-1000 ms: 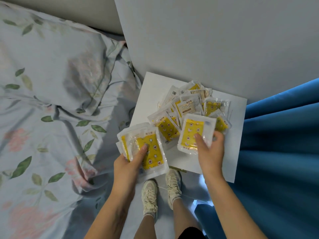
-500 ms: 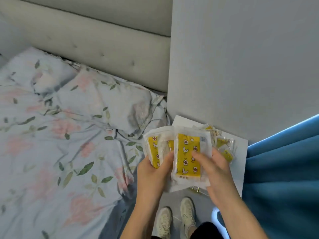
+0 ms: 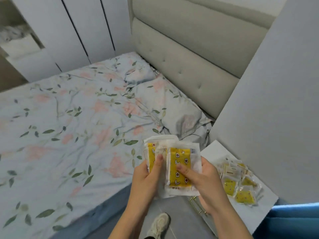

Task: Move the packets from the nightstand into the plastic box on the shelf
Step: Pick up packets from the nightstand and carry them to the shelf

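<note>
The task is at an early stage, by the look of it. Both hands hold packets up in front of the body, over the floor beside the bed (image 3: pixel 69 135). The left hand (image 3: pixel 146 180) has its fingers (image 3: pixel 158 163) closed around a small bundle of packets (image 3: pixel 151 152), thumb pressed across the front. The right hand (image 3: pixel 205 180) grips another packet (image 3: pixel 179 169), yellow with a printed pattern inside a clear wrapper, with a finger laid over its face; the two lots overlap and touch at their edges.

A good many packets are left: a loose pile of packets (image 3: pixel 238 183) lies on the white tabletop (image 3: pixel 214 149) of the nightstand, to the right of the hands and near a blue curtain (image 3: pixel 293 219).

The plastic box and its shelf cannot be made out here. An open recess (image 3: pixel 15 37) beside the white wardrobe doors (image 3: pixel 77 31) at the far left may be shelving, but it is too blurred to tell. So nothing is seen delivered yet; this handful must be carried over, and the pile fetched afterwards.
</note>
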A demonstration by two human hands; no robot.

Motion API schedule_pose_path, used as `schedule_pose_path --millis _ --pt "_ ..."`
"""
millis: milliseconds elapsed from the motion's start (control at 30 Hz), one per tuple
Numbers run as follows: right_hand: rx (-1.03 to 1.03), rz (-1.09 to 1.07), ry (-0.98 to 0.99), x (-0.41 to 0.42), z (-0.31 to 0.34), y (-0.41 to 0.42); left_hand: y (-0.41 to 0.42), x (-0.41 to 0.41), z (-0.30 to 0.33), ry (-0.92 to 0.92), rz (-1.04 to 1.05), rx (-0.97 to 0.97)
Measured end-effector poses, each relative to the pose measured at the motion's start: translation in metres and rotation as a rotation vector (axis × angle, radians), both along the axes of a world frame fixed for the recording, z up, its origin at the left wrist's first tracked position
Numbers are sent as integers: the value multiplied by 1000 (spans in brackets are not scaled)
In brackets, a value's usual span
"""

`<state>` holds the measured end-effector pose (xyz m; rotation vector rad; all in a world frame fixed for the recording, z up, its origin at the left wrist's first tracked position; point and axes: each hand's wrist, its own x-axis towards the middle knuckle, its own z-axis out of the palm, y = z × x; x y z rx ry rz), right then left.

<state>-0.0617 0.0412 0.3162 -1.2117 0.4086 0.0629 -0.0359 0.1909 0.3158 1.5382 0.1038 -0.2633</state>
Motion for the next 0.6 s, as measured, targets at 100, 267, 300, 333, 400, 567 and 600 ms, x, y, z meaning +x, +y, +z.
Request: schedule_pose_path --millis 100,267,300,333,400,567,600 --pt "-15 102 72 -17 -2 13 23 -38 0 91 134 -20" --pt "108 333 183 -33 4 57 78 -92 11 140 360 -41" --pt "129 377 200 -34 6 70 93 -101 14 124 412 -25" --pt "143 423 208 -36 9 86 109 -111 18 112 464 -10" --pt "149 524 201 -40 15 122 145 -131 25 99 568 -2" --pt "86 809 123 -54 27 248 254 -193 33 86 845 -25" --pt "62 861 100 -59 28 278 279 -209 33 84 905 -25"
